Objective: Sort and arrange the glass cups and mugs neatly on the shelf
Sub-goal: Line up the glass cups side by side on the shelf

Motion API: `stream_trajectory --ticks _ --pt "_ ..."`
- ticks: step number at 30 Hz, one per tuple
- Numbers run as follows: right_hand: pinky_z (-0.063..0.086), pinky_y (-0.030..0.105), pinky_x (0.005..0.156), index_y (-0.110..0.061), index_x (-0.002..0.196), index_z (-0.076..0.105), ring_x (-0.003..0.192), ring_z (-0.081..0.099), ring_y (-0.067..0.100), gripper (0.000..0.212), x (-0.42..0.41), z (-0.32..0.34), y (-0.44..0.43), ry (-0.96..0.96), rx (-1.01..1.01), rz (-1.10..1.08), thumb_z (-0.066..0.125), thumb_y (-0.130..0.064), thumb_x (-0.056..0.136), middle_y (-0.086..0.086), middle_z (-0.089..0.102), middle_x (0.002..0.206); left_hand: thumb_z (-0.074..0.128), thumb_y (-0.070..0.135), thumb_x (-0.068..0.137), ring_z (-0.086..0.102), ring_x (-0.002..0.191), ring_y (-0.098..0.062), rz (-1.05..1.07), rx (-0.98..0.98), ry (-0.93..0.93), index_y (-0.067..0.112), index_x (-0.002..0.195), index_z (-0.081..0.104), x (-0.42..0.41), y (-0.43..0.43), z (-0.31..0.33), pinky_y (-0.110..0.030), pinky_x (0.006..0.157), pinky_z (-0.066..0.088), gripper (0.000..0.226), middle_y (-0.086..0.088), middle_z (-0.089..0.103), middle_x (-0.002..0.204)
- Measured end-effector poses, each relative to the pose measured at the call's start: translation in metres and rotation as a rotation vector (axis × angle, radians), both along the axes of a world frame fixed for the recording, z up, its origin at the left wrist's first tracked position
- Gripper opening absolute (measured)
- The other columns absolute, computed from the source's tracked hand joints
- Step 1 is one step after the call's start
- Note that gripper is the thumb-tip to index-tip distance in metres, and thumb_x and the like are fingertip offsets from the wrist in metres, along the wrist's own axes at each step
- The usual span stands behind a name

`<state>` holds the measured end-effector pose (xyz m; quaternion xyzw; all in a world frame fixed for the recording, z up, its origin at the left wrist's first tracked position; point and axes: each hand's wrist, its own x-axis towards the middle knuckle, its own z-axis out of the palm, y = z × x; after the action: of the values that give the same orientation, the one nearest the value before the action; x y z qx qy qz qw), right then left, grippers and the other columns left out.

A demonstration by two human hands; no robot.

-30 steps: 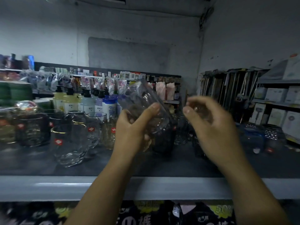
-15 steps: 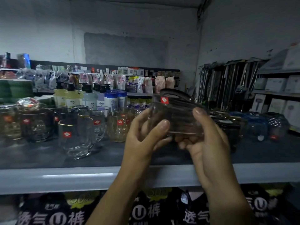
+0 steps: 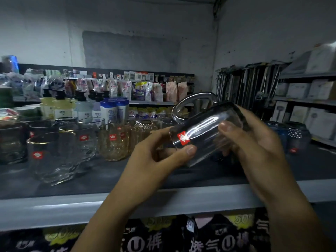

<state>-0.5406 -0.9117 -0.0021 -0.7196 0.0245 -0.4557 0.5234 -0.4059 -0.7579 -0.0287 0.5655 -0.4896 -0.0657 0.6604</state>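
I hold a smoky clear glass mug (image 3: pixel 203 131) on its side above the dark shelf (image 3: pixel 112 179), its looped handle pointing up and a red sticker facing me. My left hand (image 3: pixel 156 157) grips its mouth end with thumb and fingers. My right hand (image 3: pixel 254 142) wraps the base end. On the shelf to the left stand several clear glass mugs (image 3: pixel 52 157) with red stickers and amber textured cups (image 3: pixel 114 140). Blue textured glasses (image 3: pixel 291 135) stand at the right, partly hidden behind my right hand.
The shelf's grey front lip (image 3: pixel 54 210) runs across the view. Behind the glasses stand pump bottles (image 3: pixel 60 106) and blue-capped containers (image 3: pixel 112 110). White boxes (image 3: pixel 309 115) fill side shelves at right. Black packaged goods (image 3: pixel 163 239) hang below the shelf.
The mug has tipped from roughly level to lying slanted with its handle on top. Both hands have shifted right and up with it, and the view has moved closer.
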Motion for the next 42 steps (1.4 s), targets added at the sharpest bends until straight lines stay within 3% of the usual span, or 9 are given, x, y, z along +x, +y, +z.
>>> stream_trajectory --ticks 4,8,11,16,23,29,32,36,42 --pt "0.054 0.038 0.094 -0.038 0.136 0.061 0.11 0.066 0.003 0.068 0.006 0.034 -0.032 0.11 -0.256 -0.098 0.081 -0.056 0.074 -0.014 0.07 0.122 0.062 0.066 0.087 0.068 0.095 -0.002 0.336 0.185 -0.514 0.033 0.126 0.064 0.023 -0.008 0.011 -0.027 0.08 0.058 0.051 0.016 0.071 0.108" --pt "0.052 0.032 0.095 -0.039 0.139 0.058 0.105 0.061 -0.009 0.072 0.015 0.068 -0.061 0.22 -0.444 -0.172 0.073 -0.059 0.071 -0.023 0.064 0.12 0.045 0.064 0.094 0.061 0.091 -0.009 0.604 0.317 -0.85 0.028 0.13 0.056 0.046 -0.016 0.023 -0.036 0.082 0.058 0.052 0.008 0.051 0.121" --pt "0.044 0.021 0.075 -0.036 0.139 0.057 0.075 0.057 -0.018 0.067 0.027 0.088 -0.079 0.274 -0.51 -0.195 0.073 -0.055 0.077 -0.023 0.062 0.108 0.046 0.063 0.092 0.064 0.09 -0.014 0.681 0.435 -0.898 0.028 0.139 0.046 0.054 -0.028 0.032 -0.042 0.083 0.06 0.058 0.003 0.041 0.136" --pt "0.044 0.02 0.063 -0.035 0.14 0.055 0.075 0.057 0.0 0.067 0.052 0.099 -0.096 0.356 -0.536 -0.162 0.072 -0.056 0.079 -0.011 0.062 0.115 0.038 0.065 0.091 0.065 0.101 -0.021 0.712 0.522 -0.959 0.029 0.128 0.054 0.059 -0.044 0.034 -0.046 0.076 0.058 0.054 0.007 0.056 0.126" --pt "0.047 0.013 0.047 -0.034 0.14 0.053 0.062 0.063 0.002 0.064 0.072 0.099 -0.116 0.408 -0.538 -0.156 0.072 -0.056 0.083 -0.004 0.057 0.125 0.04 0.059 0.094 0.067 0.086 -0.021 0.769 0.379 -0.989 0.031 0.116 0.06 0.064 -0.053 0.02 -0.03 0.058 0.044 0.041 0.01 0.06 0.111" --pt "0.043 0.007 0.044 -0.035 0.136 0.056 0.05 0.058 -0.011 0.058 0.07 0.104 -0.123 0.443 -0.606 -0.114 0.074 -0.048 0.083 -0.012 0.06 0.107 0.044 0.053 0.097 0.061 0.077 -0.022 0.728 0.283 -0.955 0.027 0.111 0.053 0.067 -0.055 0.011 -0.042 0.06 0.055 0.031 0.008 0.051 0.103" --pt "0.047 0.01 0.05 -0.034 0.134 0.058 0.058 0.061 -0.012 0.063 0.073 0.102 -0.119 0.481 -0.647 -0.066 0.075 -0.054 0.077 -0.016 0.06 0.108 0.046 0.051 0.098 0.06 0.075 -0.023 0.712 0.259 -0.934 0.027 0.111 0.051 0.068 -0.056 0.009 -0.044 0.062 0.055 0.028 0.009 0.049 0.102" --pt "0.046 0.026 0.069 -0.034 0.128 0.062 0.08 0.062 0.003 0.068 0.079 0.097 -0.115 0.511 -0.678 -0.035 0.074 -0.063 0.068 -0.009 0.068 0.11 0.048 0.049 0.098 0.056 0.07 -0.018 0.692 0.248 -0.919 0.023 0.112 0.055 0.068 -0.056 0.008 -0.043 0.062 0.055 0.03 0.011 0.045 0.1" --pt "0.051 0.023 0.056 -0.03 0.119 0.064 0.059 0.061 0.0 0.052 0.081 0.099 -0.116 0.53 -0.649 -0.063 0.08 -0.051 0.075 -0.005 0.068 0.098 0.049 0.045 0.099 0.053 0.069 -0.014 0.668 0.22 -0.9 0.019 0.112 0.057 0.068 -0.055 0.007 -0.04 0.066 0.053 0.031 0.005 0.051 0.103"
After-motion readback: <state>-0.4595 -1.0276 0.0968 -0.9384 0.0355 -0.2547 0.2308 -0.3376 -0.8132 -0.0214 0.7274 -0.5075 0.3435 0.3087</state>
